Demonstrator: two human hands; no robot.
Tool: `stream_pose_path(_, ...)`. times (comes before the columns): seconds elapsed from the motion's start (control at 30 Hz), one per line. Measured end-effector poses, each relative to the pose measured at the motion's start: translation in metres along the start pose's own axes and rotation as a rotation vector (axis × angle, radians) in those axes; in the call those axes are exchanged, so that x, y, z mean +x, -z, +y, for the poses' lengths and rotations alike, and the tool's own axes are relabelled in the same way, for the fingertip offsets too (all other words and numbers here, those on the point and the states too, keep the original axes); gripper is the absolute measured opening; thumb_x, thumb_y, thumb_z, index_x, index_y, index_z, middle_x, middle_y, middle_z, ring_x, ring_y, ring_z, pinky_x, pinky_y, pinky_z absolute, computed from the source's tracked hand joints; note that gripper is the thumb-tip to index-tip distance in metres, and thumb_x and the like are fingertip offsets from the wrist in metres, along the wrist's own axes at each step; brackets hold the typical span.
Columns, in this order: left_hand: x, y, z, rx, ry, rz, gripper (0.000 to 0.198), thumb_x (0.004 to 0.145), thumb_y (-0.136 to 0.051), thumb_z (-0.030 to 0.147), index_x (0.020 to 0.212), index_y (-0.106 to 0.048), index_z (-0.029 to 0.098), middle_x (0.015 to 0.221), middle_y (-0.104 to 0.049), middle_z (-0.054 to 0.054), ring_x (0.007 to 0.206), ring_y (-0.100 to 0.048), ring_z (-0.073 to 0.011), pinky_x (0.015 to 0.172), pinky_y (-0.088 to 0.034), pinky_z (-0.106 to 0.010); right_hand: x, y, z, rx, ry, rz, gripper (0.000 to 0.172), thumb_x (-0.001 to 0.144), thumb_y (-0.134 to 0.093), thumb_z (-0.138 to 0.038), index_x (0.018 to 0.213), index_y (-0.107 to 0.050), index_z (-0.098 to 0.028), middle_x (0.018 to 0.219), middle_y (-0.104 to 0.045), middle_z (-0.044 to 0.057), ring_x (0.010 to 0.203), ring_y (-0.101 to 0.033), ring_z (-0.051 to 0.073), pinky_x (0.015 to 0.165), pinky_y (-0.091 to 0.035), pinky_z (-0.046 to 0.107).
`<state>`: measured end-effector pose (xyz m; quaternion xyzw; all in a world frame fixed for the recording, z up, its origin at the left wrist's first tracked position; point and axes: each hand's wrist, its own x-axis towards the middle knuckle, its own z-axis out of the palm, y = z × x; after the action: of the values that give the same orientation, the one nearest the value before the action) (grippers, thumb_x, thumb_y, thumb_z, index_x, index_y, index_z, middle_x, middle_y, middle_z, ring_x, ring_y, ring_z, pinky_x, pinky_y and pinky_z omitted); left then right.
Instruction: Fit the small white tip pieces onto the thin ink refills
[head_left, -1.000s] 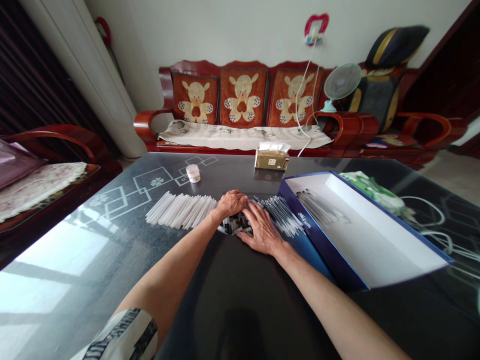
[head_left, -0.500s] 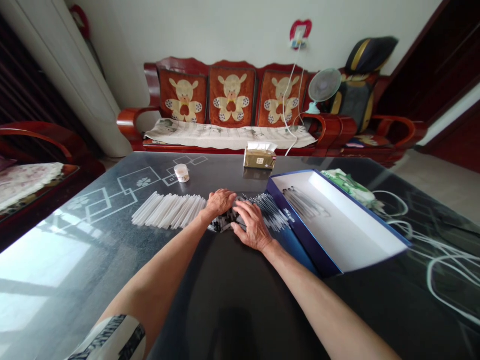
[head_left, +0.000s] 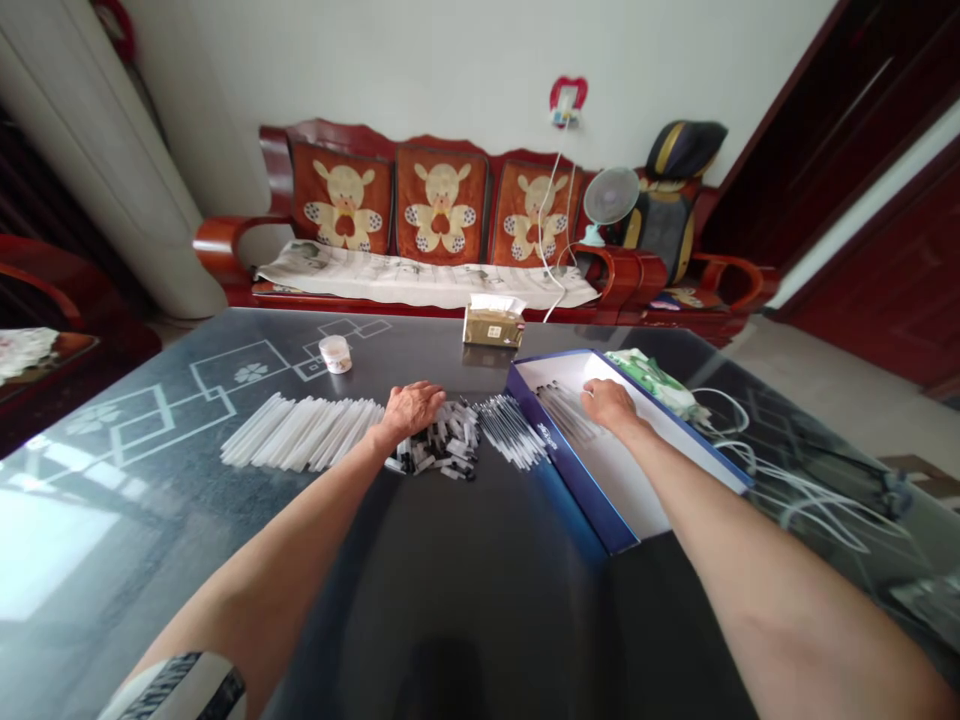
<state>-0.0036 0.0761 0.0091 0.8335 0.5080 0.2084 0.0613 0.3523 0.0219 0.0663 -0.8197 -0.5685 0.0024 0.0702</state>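
Observation:
My left hand point(head_left: 412, 408) lies over the left side of a loose pile of clear pen caps with black ends point(head_left: 452, 440), its fingers stretched to the right. To its left, white translucent pen barrels point(head_left: 300, 432) lie side by side in a row. Thin dark-tipped pen refills point(head_left: 514, 430) form a slanted bunch right of the caps. My right hand point(head_left: 609, 402) is inside a shallow blue box with a white interior point(head_left: 637, 490), just right of several assembled-looking pens point(head_left: 568, 412). Its fingers are curled together; anything between them is hidden.
A tissue box point(head_left: 493, 322) and a small round tub point(head_left: 335, 354) stand toward the table's far side. Right of the blue box lie a green-and-white bag point(head_left: 651, 380) and loose white cables point(head_left: 802, 497). A wooden sofa point(head_left: 240, 240) stands beyond the table.
My right hand has left the cap pile and moved right into the blue box. My left hand stays at the caps, which are now more exposed. The view has shifted to the right.

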Motion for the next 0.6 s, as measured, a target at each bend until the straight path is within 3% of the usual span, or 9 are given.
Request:
stream_pose_path(0.07, 0.002, -0.002, -0.003, 0.003, 0.017, 0.006, 0.039, 0.097, -0.032, 0.041, 0.116, -0.064, 0.029, 0.12, -0.066, -0.004, 0.113, -0.06, -0.0188, 0.096, -0.046, -0.032, 0.003, -0.012, 0.01, -0.006, -0.03, -0.07, 0.027, 0.081, -0.051, -0.018, 0.095, -0.074, -0.011, 0.1, -0.07, 0.018, 0.1, -0.064, 0.03, 0.083, -0.047, 0.037)
stream_pose_path(0.2, 0.006, -0.002, -0.01, -0.045, 0.055, 0.051, 0.039, 0.098, -0.033, 0.04, 0.12, -0.062, 0.025, 0.121, -0.066, -0.006, 0.113, -0.06, -0.0183, 0.098, -0.046, -0.03, 0.001, -0.025, 0.013, 0.053, -0.008, -0.062, 0.019, 0.072, -0.055, -0.01, 0.073, -0.074, -0.012, 0.086, -0.071, 0.017, 0.093, -0.066, 0.034, 0.078, -0.049, 0.043)
stream_pose_path(0.37, -0.001, 0.016, -0.004, -0.209, 0.247, 0.352, 0.04, 0.097, -0.034, 0.035, 0.118, -0.063, 0.016, 0.112, -0.069, -0.012, 0.107, -0.063, -0.0209, 0.096, -0.047, -0.033, 0.006, -0.015, 0.01, 0.166, -0.007, 0.062, 0.019, 0.067, -0.056, -0.009, 0.072, -0.073, -0.014, 0.083, -0.07, 0.016, 0.091, -0.066, 0.038, 0.079, -0.049, 0.052)
stream_pose_path(0.5, -0.026, 0.027, 0.021, -0.377, 0.224, 0.454, 0.035, 0.095, -0.041, 0.036, 0.114, -0.065, 0.019, 0.107, -0.071, -0.006, 0.101, -0.065, -0.017, 0.093, -0.048, -0.029, -0.007, 0.006, -0.017, 0.48, 0.048, 0.24, 0.015, 0.068, -0.061, -0.021, 0.077, -0.072, -0.016, 0.076, -0.071, 0.011, 0.083, -0.067, 0.031, 0.083, -0.049, 0.048)
stream_pose_path(0.6, -0.043, 0.025, 0.041, -0.519, 0.196, 0.426, 0.03, 0.09, -0.051, 0.038, 0.106, -0.069, 0.02, 0.103, -0.072, -0.005, 0.097, -0.066, -0.0174, 0.09, -0.049, -0.028, -0.041, 0.016, -0.059, 0.833, 0.114, 0.197, 0.025, 0.069, -0.063, -0.034, 0.085, -0.071, -0.017, 0.078, -0.071, 0.006, 0.074, -0.067, 0.022, 0.072, -0.053, 0.036)
